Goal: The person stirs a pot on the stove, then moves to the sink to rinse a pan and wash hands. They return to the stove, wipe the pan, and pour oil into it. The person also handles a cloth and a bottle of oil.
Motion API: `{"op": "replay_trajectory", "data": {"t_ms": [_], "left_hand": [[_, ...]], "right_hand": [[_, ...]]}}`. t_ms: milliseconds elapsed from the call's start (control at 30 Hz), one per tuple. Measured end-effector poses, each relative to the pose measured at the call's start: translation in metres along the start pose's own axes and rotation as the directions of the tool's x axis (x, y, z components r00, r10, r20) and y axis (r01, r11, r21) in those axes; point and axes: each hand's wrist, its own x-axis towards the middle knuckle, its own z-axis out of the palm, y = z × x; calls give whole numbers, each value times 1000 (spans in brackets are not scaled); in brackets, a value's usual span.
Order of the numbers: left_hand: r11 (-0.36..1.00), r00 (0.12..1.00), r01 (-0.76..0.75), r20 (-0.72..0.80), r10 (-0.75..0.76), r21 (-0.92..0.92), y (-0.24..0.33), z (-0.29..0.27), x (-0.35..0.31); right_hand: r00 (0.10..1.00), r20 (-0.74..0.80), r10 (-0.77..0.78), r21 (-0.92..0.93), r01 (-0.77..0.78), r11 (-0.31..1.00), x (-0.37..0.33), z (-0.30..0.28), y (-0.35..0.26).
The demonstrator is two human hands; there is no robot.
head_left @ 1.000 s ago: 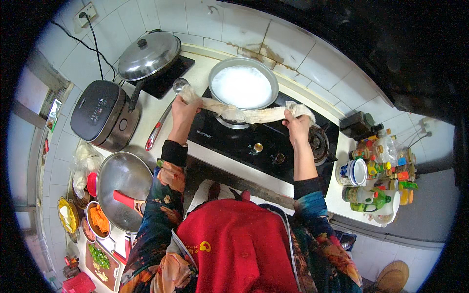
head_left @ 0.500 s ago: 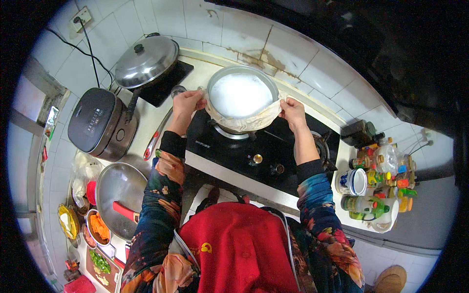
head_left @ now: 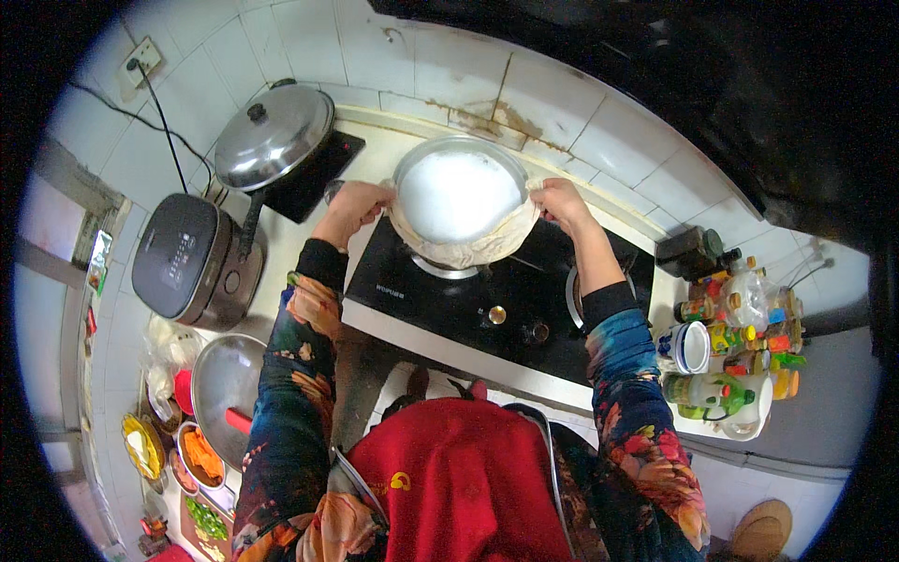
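Note:
A round metal pot [head_left: 405, 169] filled with foamy white liquid [head_left: 457, 195] is at the left burner of the black gas stove [head_left: 440, 302]. Whether it rests on the burner or is held just above it, I cannot tell. A cream cloth [head_left: 473, 251] wraps round the pot's near side, its ends reaching both sides of the rim. My left hand [head_left: 360, 206] is closed on the cloth at the pot's left side. Opposite it, my right hand [head_left: 560, 201] grips the cloth's other end. Any pot handles under the cloth are hidden.
Left of the stove are a lidded pan [head_left: 273, 136] on a black hotplate and a rice cooker [head_left: 183, 262]. Closer in lie a wok [head_left: 225, 384], a bowl of orange pieces [head_left: 201, 456] and chopped greens [head_left: 204, 517]. Several bottles and jars [head_left: 726, 347] crowd the right end.
My left hand has closed more fully round the cloth, its fingers now curled in. The right hand keeps its hold. The whole view has shifted slightly; the pot stays over the same burner.

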Motion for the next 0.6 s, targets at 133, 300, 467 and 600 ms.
{"op": "replay_trajectory", "data": {"t_ms": [133,300,467,600], "left_hand": [[995,999,-51,14,52,-82,-4,9,-11],[992,996,-83,-31,80,-97,-7,21,-31],[985,982,-157,-119,148,-72,10,42,-58],[966,978,-202,-80,191,-163,25,64,-79]], "right_hand": [[1000,-8,-22,25,22,999,7,1,10],[996,-39,-81,148,86,985,2,0,9],[993,-57,-105,122,111,986,-13,-22,5],[996,-35,-80,201,86,976,-28,-55,11]]}}
